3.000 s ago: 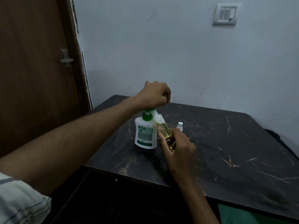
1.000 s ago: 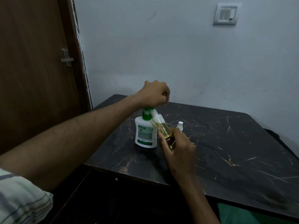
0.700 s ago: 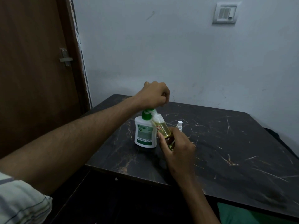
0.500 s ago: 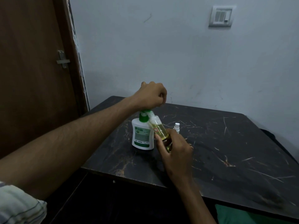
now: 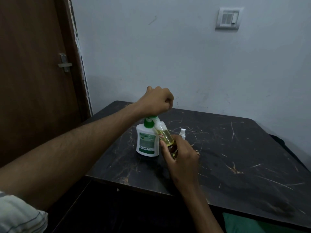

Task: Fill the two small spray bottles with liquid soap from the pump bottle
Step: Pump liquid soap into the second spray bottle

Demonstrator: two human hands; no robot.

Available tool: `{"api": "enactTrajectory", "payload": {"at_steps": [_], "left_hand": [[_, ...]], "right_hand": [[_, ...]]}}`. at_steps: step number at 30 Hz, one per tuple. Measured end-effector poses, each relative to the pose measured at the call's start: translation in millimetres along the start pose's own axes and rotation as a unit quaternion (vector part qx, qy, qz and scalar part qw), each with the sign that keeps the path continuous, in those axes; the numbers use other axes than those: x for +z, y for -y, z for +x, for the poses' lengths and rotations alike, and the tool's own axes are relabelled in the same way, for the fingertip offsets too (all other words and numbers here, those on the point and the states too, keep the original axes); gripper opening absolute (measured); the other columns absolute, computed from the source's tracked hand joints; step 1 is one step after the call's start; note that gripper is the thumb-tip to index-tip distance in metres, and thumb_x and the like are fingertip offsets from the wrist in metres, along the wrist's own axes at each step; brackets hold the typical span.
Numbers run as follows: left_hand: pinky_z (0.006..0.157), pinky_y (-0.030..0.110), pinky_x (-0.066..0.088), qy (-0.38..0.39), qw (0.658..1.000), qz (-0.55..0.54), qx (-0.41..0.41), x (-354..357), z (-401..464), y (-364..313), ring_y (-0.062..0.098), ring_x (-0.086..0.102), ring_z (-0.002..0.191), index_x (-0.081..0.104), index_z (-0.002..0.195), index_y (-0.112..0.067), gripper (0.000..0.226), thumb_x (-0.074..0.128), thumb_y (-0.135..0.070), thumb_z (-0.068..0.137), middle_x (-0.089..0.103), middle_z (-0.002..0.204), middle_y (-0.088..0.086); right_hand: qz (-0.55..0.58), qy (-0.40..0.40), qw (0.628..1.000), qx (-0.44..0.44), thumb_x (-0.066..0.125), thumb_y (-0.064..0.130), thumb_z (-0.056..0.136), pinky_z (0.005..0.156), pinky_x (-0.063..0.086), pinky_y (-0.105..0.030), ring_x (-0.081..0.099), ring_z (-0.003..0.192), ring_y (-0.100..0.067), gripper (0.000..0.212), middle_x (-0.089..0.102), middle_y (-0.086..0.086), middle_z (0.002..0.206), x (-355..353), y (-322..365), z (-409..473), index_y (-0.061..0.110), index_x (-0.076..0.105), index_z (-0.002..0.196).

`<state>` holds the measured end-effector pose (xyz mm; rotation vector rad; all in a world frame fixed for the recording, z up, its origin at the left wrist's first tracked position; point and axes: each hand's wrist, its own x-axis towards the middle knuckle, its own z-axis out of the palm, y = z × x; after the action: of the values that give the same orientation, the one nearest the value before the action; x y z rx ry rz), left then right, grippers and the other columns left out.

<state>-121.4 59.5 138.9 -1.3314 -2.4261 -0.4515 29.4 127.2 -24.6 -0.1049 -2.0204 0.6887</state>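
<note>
A white plastic pump bottle (image 5: 147,142) with a green collar and green pump head is being kept upright near the left edge of the dark, scratched marble-patterned table (image 5: 235,157), toward its far-left corner, just as in the earlier frames. The pump head is being pressed down by the left hand (image 5: 155,102), whose fingers are curled into a fist over the top of the pump; no real change is seen in that posture over the last three seconds. A small clear plastic spray bottle (image 5: 164,134), partly filled with yellowish liquid soap, is being held tilted by the right hand (image 5: 180,158), with its open neck leaned up under the pump spout and its body touching the pump bottle's right side. The thumb and fingers are being wrapped round its lower half, as before. The liquid level cannot be judged to have changed. A second small white spray bottle top (image 5: 182,133) is being left standing on the table just behind the right hand, unmoved. Only the camera view is shifted slightly against the earlier frames.
</note>
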Motion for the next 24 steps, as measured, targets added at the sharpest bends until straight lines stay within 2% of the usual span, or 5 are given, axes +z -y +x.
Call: {"api": "enactTrajectory", "payload": {"at_steps": [7, 11, 19, 24], "left_hand": [[0.109, 0.049, 0.035, 0.001, 1.0, 0.023, 0.005, -1.9, -1.0, 2.0, 0.008, 0.063, 0.078, 0.077, 0.084, -0.02, 0.022, 0.058, -0.009, 0.087, 0.064, 0.073, -0.016], [0.111, 0.05, 0.038, -0.006, 1.0, 0.006, 0.001, -0.1, 0.0, 1.6, 0.008, 0.066, 0.078, 0.078, 0.086, -0.019, 0.023, 0.058, -0.008, 0.087, 0.069, 0.075, -0.014], [0.112, 0.05, 0.029, -0.001, 1.0, 0.023, 0.001, -0.2, 0.3, 1.4, 0.012, 0.064, 0.084, 0.074, 0.086, -0.021, 0.018, 0.061, -0.01, 0.091, 0.066, 0.079, -0.012], [0.115, 0.051, 0.033, -0.004, 1.0, 0.002, -0.004, 3.1, 0.6, 1.9, 0.008, 0.062, 0.077, 0.076, 0.087, -0.018, 0.019, 0.061, -0.008, 0.092, 0.066, 0.077, -0.012]], "right_hand": [[0.008, 0.003, 1.0, -0.005, 0.063, 0.042, 0.096, 0.065, 0.052, -0.019, 0.058, 0.077, -0.001, 0.025, 0.065, 0.009, 0.094, -1.6, 0.7, -0.7, 0.021, 0.065, 0.11], [0.006, 0.001, 1.0, -0.006, 0.063, 0.041, 0.096, 0.065, 0.052, -0.018, 0.058, 0.077, -0.001, 0.024, 0.065, 0.009, 0.095, -0.5, 0.2, 0.1, 0.021, 0.065, 0.11], [0.008, -0.001, 1.0, -0.011, 0.066, 0.039, 0.095, 0.065, 0.05, -0.015, 0.059, 0.077, -0.001, 0.024, 0.066, 0.007, 0.094, 0.0, 0.3, 0.2, 0.02, 0.066, 0.108], [0.01, -0.003, 1.0, -0.012, 0.065, 0.04, 0.095, 0.064, 0.051, -0.016, 0.058, 0.075, -0.001, 0.023, 0.065, 0.008, 0.093, 2.6, -1.9, 0.5, 0.021, 0.065, 0.107]]}}
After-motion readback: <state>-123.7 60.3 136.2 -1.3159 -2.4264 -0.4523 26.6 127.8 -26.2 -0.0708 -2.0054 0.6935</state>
